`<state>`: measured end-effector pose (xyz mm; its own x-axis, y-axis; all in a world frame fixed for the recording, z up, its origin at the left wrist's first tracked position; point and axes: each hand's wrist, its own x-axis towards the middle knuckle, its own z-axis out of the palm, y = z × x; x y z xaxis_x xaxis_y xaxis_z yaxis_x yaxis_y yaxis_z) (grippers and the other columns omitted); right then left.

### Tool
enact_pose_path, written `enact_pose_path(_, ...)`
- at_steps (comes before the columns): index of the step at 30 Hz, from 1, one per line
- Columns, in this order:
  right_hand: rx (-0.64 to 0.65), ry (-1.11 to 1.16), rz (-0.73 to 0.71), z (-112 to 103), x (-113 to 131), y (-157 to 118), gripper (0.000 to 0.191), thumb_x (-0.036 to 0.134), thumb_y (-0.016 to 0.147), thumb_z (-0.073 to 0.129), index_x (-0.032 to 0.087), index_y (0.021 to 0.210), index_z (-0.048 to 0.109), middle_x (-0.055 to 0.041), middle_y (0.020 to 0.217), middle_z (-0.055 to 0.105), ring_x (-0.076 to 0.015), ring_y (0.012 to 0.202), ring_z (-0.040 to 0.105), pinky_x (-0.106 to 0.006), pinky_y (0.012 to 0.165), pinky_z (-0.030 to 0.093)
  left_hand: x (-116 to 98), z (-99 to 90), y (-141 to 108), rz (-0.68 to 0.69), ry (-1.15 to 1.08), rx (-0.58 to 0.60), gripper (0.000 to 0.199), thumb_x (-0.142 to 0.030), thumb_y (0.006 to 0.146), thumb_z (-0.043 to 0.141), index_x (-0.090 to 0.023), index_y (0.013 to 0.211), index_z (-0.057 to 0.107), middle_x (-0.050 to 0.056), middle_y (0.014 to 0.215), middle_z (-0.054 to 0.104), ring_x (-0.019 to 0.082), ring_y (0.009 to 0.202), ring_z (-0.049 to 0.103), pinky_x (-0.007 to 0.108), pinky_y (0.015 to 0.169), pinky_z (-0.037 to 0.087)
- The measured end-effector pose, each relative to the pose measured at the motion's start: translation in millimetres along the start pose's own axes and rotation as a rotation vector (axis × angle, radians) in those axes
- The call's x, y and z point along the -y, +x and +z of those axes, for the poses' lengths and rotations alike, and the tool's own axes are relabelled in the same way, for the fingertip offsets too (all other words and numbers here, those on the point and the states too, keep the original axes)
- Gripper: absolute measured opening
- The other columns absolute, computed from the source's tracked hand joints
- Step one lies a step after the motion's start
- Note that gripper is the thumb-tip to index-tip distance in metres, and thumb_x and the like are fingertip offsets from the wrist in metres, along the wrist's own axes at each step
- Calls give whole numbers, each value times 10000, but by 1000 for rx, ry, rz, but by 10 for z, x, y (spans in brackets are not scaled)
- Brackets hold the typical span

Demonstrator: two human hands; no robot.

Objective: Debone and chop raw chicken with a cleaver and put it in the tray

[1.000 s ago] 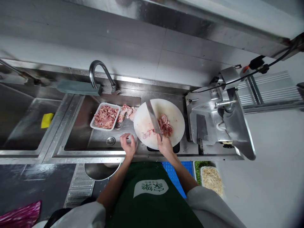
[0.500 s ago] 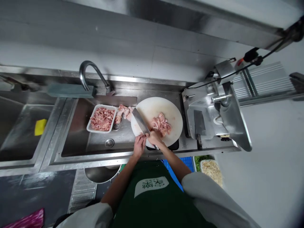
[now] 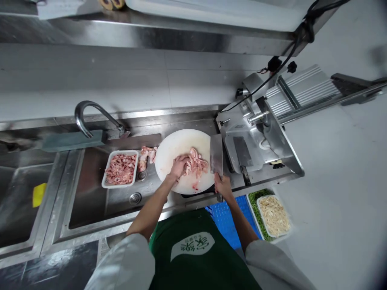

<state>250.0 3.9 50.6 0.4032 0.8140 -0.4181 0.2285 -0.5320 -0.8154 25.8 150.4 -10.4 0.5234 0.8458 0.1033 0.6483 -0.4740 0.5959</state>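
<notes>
A round white cutting board (image 3: 169, 149) bears a small pile of pale pink raw meat (image 3: 198, 164). My left hand (image 3: 179, 166) is on the left side of that pile, its fingers bent over and closed on some of the meat; the fingertips are partly hidden. My right hand (image 3: 223, 186) is wrapped round the handle of a cleaver (image 3: 216, 155). The wide blade stands at the board's right edge, apart from the meat, pointing toward the wall. A little red liquid shows on the board below the pile.
Left of the board, a white tub (image 3: 106, 184) of chopped meat sits in the sink (image 3: 90, 201), with more raw meat (image 3: 144, 156) beside it. A faucet (image 3: 90, 105) arches above. To the right stands a slicing machine (image 3: 263, 133) with a second cleaver (image 3: 242, 155). A shelf (image 3: 151, 38) runs overhead.
My right hand has carried the cleaver from the board's left side to its right edge. My left hand has moved from the board's front edge onto the meat. The view has shifted.
</notes>
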Motion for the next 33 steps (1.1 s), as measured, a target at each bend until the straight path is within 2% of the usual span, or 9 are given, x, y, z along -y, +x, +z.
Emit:
enact_pose_path(4, -39, 49, 97, -185, -233, -271, 378, 534, 905, 464, 239, 668, 482, 66, 437, 433, -121, 342, 441, -233, 380, 343, 258, -119, 161, 47, 128, 155, 219, -244, 842, 626, -257, 1023, 748, 110, 1114, 672, 312, 1072, 517, 461, 948, 396)
enact_pose_path(8, 41, -172, -7, -325, -305, -581, 410, 489, 967, 410, 214, 685, 524, 11, 540, 543, -137, 498, 533, -232, 496, 363, 507, -272, 133, -110, 14, 41, 203, -376, 806, 654, -189, 812, 731, 116, 959, 653, 263, 909, 549, 378, 838, 442)
enact_pose_path(12, 307, -466, -152, -356, -200, -797, 359, 349, 993, 416, 187, 725, 590, -42, 708, 657, -153, 658, 589, -238, 593, 343, 664, -405, 38, -345, -276, -54, 401, -537, 811, 615, -167, 658, 636, 33, 631, 561, 155, 593, 477, 283, 593, 397)
enact_pose_path(17, 667, -656, -316, -13, -66, -820, 312, 290, 997, 453, 173, 829, 689, -66, 844, 727, -177, 761, 642, -244, 662, 348, 777, -641, -162, -484, -651, -214, 527, -683, 704, 692, -166, 688, 597, -9, 565, 558, 97, 493, 454, 220, 497, 358)
enact_pose_path(20, 656, -699, -302, 251, -62, -694, 340, 323, 1012, 449, 155, 890, 719, -97, 901, 745, -215, 848, 675, -256, 723, 383, 793, -878, -320, -528, -857, -298, 553, -703, 671, 727, -178, 689, 552, -40, 502, 509, 81, 426, 425, 210, 446, 347)
enact_pose_path(23, 514, -717, -241, 388, -66, -496, 329, 323, 1027, 438, 135, 998, 707, -128, 972, 750, -238, 948, 689, -259, 770, 400, 687, -1023, -470, -543, -901, -366, 535, -672, 680, 755, -176, 733, 563, -49, 504, 502, 73, 394, 411, 203, 398, 328)
enact_pose_path(26, 368, -735, -199, 400, -43, -302, 301, 298, 1035, 429, 124, 1098, 666, -147, 1036, 743, -237, 996, 690, -254, 792, 405, 422, -842, -561, -514, -876, -284, 495, -623, 708, 764, -156, 795, 623, -7, 608, 597, 71, 426, 448, 201, 398, 350)
enact_pose_path(29, 313, -715, -214, 381, 10, -192, 294, 291, 1038, 420, 132, 1156, 637, -141, 1055, 737, -228, 984, 692, -251, 790, 413, 133, -402, -637, -551, -830, -195, 484, -620, 714, 745, -156, 790, 629, 17, 644, 636, 87, 441, 482, 215, 399, 369)
enact_pose_path(33, 322, -745, -268, 412, 186, -217, 313, 313, 1041, 416, 144, 1202, 626, -117, 967, 744, -226, 905, 701, -255, 765, 423, 11, 0, -898, -648, -633, -327, 411, -574, 779, 689, -173, 811, 605, -11, 612, 593, 113, 442, 509, 230, 410, 374)
